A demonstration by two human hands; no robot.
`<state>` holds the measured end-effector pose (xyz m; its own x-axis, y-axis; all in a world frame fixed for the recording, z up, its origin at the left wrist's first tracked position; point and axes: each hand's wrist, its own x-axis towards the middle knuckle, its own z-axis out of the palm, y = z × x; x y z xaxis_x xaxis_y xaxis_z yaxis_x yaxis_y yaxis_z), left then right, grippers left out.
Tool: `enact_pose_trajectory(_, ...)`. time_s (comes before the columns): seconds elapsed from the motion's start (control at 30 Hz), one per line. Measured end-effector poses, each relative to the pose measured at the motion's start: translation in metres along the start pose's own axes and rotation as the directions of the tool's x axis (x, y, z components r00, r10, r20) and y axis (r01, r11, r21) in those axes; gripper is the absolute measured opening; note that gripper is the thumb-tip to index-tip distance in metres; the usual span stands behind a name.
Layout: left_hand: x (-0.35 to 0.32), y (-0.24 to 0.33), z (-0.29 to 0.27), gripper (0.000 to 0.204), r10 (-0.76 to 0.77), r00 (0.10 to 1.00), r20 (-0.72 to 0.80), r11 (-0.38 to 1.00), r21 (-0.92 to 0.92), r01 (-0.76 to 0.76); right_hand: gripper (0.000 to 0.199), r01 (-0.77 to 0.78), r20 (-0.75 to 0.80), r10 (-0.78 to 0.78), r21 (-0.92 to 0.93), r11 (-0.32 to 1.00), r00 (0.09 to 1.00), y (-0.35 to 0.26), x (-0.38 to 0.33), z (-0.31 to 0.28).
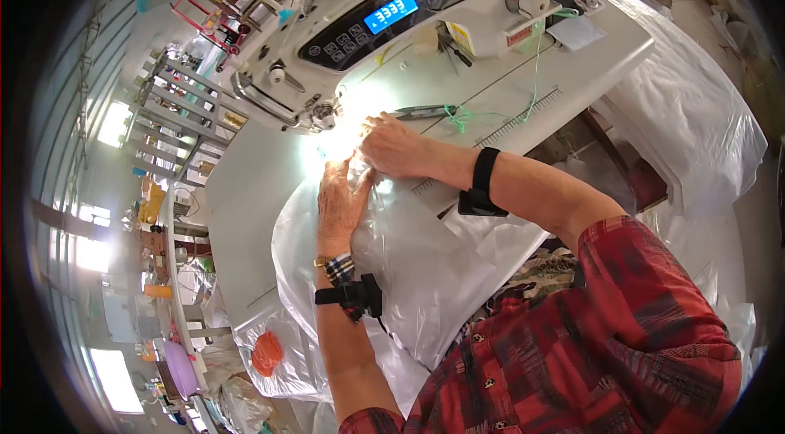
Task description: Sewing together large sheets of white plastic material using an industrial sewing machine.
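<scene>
A translucent white plastic sheet point(409, 258) runs from my lap up over the table to beneath the sewing machine head point(320, 111). My left hand point(339, 203) lies on the sheet just in front of the needle area, fingers together and gripping its edge. Close against it, my right hand point(394, 146) is closed, with bent fingers pinching the same sheet. Strong glare from the machine's lamp washes out the fingertips, the needle and the sheet's edge there. Black thread snips point(421, 112) lie on the table just beyond my right hand, with green thread point(462, 117) by their tip.
The white sewing table point(564, 78) bears a printed ruler scale point(523, 115). Green thread hangs from the machine's handwheel side. More plastic sheeting point(687, 99) drapes over the right edge. An orange-red crumpled bag point(267, 352) sits at lower left, near a purple basin point(181, 369).
</scene>
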<state>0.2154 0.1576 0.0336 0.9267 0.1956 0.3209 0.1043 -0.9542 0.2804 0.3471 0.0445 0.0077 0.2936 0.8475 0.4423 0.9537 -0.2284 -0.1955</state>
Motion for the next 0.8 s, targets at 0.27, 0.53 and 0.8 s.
enact_pose_trajectory(0.27, 0.009, -0.021, 0.008, 0.056, 0.013, 0.999, -0.032, 0.999, 0.045, -0.012, 0.02, -0.023, -0.014, 0.022, -0.03, 0.999, 1.0, -0.001, 0.002, -0.001)
enact_pose_trajectory(0.53, -0.019, -0.004, -0.012, 0.042, -0.202, 0.979, -0.027, 0.934, -0.307, 0.184, 0.021, -0.051, -0.166, 0.095, 0.255, 0.966, 0.981, 0.003, 0.006, -0.006)
enact_pose_trajectory(0.8, -0.217, 0.082, -0.041, 0.052, -0.219, 0.958, -0.187, 0.958, 0.146, 0.247, 0.022, 0.067, -0.239, 0.071, 0.524, 0.849, 0.968, -0.052, -0.098, -0.061)
